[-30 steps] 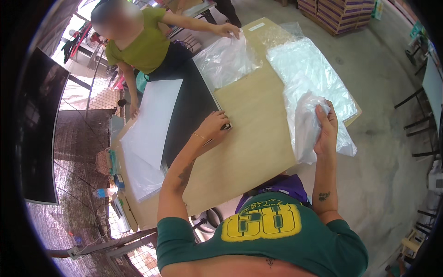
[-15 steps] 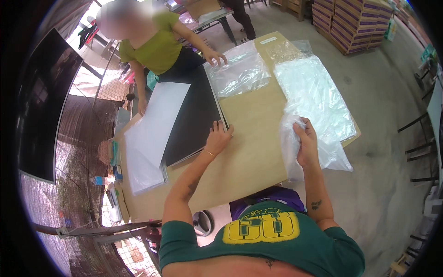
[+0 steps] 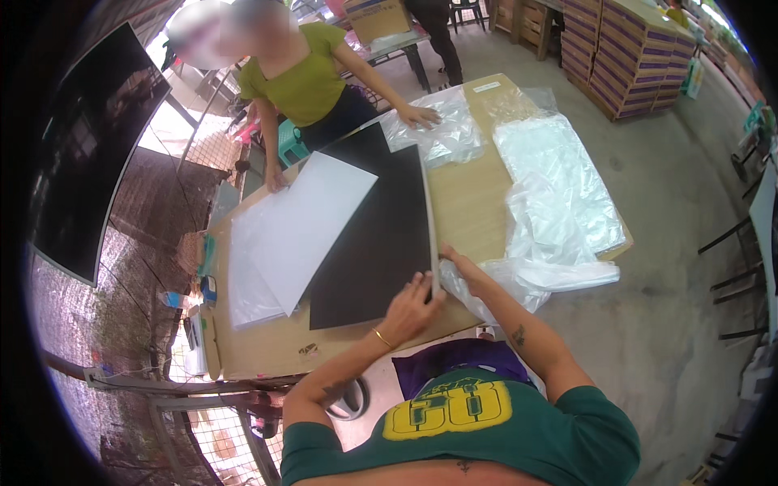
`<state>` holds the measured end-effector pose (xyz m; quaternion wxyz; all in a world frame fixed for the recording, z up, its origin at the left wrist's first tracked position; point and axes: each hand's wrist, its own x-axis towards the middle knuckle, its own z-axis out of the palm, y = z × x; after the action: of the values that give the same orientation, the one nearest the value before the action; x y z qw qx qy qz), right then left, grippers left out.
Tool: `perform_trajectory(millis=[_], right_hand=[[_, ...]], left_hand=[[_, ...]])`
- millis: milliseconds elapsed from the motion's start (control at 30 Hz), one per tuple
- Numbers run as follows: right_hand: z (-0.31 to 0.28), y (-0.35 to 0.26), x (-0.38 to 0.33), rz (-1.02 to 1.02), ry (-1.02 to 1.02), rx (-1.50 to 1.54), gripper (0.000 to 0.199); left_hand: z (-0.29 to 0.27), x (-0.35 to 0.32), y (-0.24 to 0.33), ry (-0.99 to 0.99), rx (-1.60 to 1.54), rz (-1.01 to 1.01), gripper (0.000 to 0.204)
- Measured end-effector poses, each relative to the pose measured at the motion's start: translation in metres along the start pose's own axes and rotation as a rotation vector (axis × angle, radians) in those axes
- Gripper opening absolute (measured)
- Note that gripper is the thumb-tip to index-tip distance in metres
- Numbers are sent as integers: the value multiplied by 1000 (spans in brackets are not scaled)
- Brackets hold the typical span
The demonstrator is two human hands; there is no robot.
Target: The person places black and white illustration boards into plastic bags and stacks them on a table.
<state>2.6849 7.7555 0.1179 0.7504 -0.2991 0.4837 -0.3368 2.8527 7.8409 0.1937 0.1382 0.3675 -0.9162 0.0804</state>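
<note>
A large black board [image 3: 377, 243] with a pale edge lies at an angle on the table, partly under a white sheet [image 3: 320, 219]. My left hand [image 3: 415, 308] has its fingers on the board's near right corner and grips it at the edge. Just right of that edge, my right hand [image 3: 464, 269] is closed on the end of a clear plastic bag [image 3: 519, 279]. The bag trails rightward over the table's near edge, beside a stack of plastic bags [image 3: 559, 174]. Some of the right fingers are hidden by the film.
Across the brown-topped table [image 3: 470, 194], a co-worker in a yellow-green top [image 3: 300, 77] rests one hand on clear plastic [image 3: 454, 134] and the other by the white sheet. Stacked cartons [image 3: 624, 61] stand far right. A dark screen [image 3: 97, 154] hangs at left.
The black board has slid toward me and rightward, uncovering another dark board behind it. My right hand has brought the plastic bag left to the board's edge. The white sheet has shifted right.
</note>
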Motion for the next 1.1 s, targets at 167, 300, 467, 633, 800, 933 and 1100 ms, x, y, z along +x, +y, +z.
perform_trajectory(millis=[167, 300, 467, 633, 800, 933, 1100], right_hand=[[10, 38, -21, -4, -40, 71, 50], [13, 50, -65, -37, -27, 182, 42], [2, 51, -108, -29, -17, 236, 39], [-2, 53, -136, -36, -39, 291, 39], [-16, 39, -164, -70, 19, 327, 40], [-13, 32, -183, -104, 63, 279, 38], [-24, 12, -221, -180, 215, 120, 35]], left_hand=[[-18, -25, 57, -18, -421, -210, 39], [-12, -108, 0, 127, -265, -774, 43], [10, -184, -70, 95, -134, -1291, 56], [16, -182, -115, 28, -463, -1332, 82], [7, -143, -126, -206, -1218, -1482, 72], [26, -149, -116, 35, -1423, -1426, 62], [27, -127, -77, 45, -1503, -1499, 57]])
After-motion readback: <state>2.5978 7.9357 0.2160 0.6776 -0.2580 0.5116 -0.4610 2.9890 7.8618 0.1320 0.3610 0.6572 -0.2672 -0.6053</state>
